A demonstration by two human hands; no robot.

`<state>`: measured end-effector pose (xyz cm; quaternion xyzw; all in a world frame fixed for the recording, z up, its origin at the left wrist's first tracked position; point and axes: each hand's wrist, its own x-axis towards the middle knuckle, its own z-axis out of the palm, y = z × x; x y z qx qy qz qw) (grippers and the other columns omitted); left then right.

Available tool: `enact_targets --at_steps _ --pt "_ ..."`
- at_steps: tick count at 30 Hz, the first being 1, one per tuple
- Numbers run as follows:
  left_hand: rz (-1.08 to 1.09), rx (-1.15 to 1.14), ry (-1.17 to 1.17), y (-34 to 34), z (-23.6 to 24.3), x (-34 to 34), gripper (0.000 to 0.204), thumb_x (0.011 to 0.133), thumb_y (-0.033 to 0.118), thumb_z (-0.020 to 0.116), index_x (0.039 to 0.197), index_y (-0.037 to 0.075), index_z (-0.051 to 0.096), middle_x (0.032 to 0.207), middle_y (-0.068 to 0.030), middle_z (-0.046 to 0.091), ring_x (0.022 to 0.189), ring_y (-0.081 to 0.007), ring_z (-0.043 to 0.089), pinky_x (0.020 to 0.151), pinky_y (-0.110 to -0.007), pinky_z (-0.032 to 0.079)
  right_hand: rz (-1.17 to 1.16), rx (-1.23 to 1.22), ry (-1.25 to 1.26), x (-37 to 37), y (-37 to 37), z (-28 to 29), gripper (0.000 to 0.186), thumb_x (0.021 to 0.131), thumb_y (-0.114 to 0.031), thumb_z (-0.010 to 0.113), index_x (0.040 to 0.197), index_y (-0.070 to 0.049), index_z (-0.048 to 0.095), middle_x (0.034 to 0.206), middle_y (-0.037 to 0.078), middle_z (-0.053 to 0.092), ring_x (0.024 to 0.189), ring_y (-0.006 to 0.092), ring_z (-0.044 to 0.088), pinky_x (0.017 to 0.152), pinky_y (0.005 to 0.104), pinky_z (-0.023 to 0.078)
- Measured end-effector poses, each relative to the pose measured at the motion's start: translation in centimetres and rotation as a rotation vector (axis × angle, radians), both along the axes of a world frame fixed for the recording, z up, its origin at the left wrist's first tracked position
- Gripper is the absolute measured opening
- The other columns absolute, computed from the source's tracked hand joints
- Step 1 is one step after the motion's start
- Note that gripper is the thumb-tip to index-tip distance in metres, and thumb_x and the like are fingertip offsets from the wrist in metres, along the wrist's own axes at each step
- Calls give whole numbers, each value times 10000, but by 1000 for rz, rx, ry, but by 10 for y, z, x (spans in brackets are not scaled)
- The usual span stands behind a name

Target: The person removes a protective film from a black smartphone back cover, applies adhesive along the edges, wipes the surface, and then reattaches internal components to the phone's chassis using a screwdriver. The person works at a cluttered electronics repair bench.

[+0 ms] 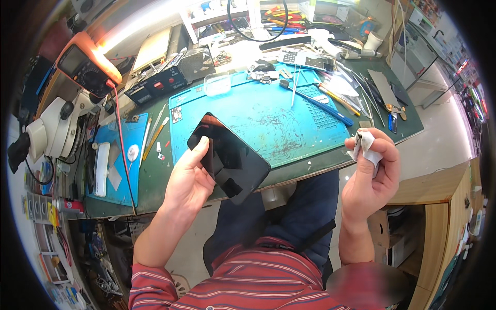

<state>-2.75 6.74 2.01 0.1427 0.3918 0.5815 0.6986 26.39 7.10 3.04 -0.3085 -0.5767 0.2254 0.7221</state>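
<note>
From my remote place, the widest thing is the bench, dark green. On it, at twelve o'clock from the gap between both hands, lies the blue mat. An orange meter is between ten and eleven o'clock from my left hand, well apart. This hand holds the black phone, seen across the near edge of the mat and the bench. Its thumb lies over the left edge; the other fingers are mostly hidden. The phone's long axis runs from half past ten toward half past four. From my right hand the phone is at about nine o'clock, well apart, and I see nothing standing between. The right hand is narrow, pinching a crumpled white wipe. A blue brush, at eleven o'clock from it, lies beyond this line, with thin tweezers near.
</note>
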Motion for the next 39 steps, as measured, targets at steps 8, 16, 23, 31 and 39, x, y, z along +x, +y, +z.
enact_targets --at_steps 8,16,23,31,39 --pt "17 -6 27 0 3 4 210 1081 180 606 1271 93 634 1246 -55 724 1165 -202 700 1048 -418 573 -533 -10 -577 23 43 8 315 935 97 582 1229 19 666 1324 214 637 1189 339 652 994 390 539" --pt "65 352 270 -11 11 15 302 1056 92 635 1349 32 599 1254 -99 710 1143 -199 707 957 -387 610 273 -217 -410 -23 31 7 416 947 -91 726 1347 -9 647 1256 161 703 1168 273 675 1016 395 522" --pt "372 1110 1232 1 25 -5 313 869 -12 787 1167 31 702 1007 -92 716 931 -225 708 882 -355 593 530 -385 -311 -58 58 18 519 956 -197 772 1415 -29 596 1196 98 711 1096 179 675 976 335 529" --pt "256 1676 2105 25 1 -2 197 777 84 770 960 97 697 891 4 608 871 -161 659 904 -383 577 765 -1088 -276 -55 92 8 499 1086 -425 584 1362 -12 634 1190 100 726 1030 155 670 834 300 563" --pt "61 1340 2331 40 -13 15 215 737 91 698 947 51 680 860 -30 573 829 -181 639 751 -329 552 610 -846 -762 -71 144 2 522 1000 -362 695 1337 34 652 1194 166 747 1092 202 704 927 355 568"
